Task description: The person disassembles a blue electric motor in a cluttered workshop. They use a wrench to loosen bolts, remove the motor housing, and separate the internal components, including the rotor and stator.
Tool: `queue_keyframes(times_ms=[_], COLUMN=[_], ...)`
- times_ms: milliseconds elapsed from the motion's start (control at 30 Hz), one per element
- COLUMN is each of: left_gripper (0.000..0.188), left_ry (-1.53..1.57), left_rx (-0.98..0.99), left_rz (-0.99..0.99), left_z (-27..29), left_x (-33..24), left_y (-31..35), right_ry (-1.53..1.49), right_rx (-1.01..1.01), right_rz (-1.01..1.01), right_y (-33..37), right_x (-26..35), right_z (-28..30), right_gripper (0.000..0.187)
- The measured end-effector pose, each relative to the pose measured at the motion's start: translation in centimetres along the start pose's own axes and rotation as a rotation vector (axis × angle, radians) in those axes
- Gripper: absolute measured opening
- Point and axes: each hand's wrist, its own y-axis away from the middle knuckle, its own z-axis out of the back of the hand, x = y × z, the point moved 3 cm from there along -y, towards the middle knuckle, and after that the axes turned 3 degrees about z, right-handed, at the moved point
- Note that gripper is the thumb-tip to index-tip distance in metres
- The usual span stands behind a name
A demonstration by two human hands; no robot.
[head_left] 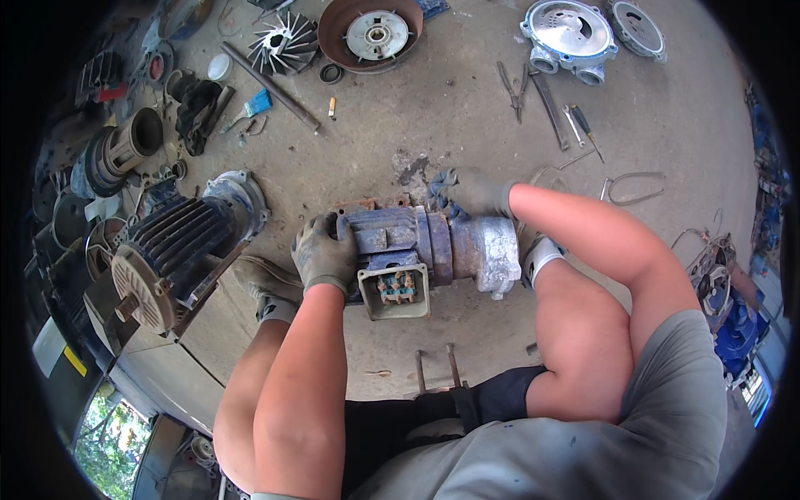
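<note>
Between my feet lies a blue, worn electric motor (pixel 387 227) on its side, with a silvery cast housing (pixel 493 252) at its right end. Its square terminal box (pixel 395 290) faces me without a cover, showing the terminals inside. My left hand (pixel 325 254), in a grey work glove, grips the motor's left end. On the far side, my gloved right hand (pixel 473 192) has its fingers bent down close to the joint between motor and housing. Whatever those fingers may be pinching is too small to make out.
A second finned motor (pixel 179 254) lies to my left. Farther off are a fan wheel (pixel 283 42), a round brown cover (pixel 371 33), a paintbrush (pixel 254 107) and a metal bar (pixel 271 87). Pliers (pixel 513 92), a wrench (pixel 573 125) and a silvery pump casing (pixel 571 33) lie far right.
</note>
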Motion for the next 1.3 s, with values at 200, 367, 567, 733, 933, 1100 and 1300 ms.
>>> queue_keyframes(times_ms=[200,367,567,733,933,1100,1300], left_gripper=[0.046,0.046,0.046,0.046,0.046,0.046,0.046], left_ry=[0.004,-0.005,-0.004,-0.039,0.000,-0.012,-0.035], left_rx=[0.013,0.018,0.018,0.005,0.023,0.007,0.019], left_rz=[0.015,0.014,0.017,0.015,0.027,0.014,0.021], left_z=[-0.1,0.1,0.1,0.1,0.2,0.2,0.3], left_x=[0.1,0.1,0.0,0.0,-0.2,-0.3,-0.3], left_y=[0.0,0.2,0.0,0.1,0.1,0.1,0.1], right_ry=[0.791,-0.043,-0.542,0.617,-0.101,-0.424,-0.657], right_rx=[-0.331,-0.175,-0.212,-0.443,-0.283,-0.228,-0.161], right_rz=[0.358,0.028,-0.176,0.919,-0.156,-0.283,-0.446], right_y=[0.9,-2.1,-3.3,1.5,-2.9,-6.2,-8.2], right_x=[0.1,-2.2,-3.0,2.2,0.4,-2.9,-5.9], right_z=[-1.7,-0.6,-0.8,-1.1,0.7,0.1,0.9], right_gripper=[0.034,0.035,0.028,0.028,0.038,0.034,0.026])
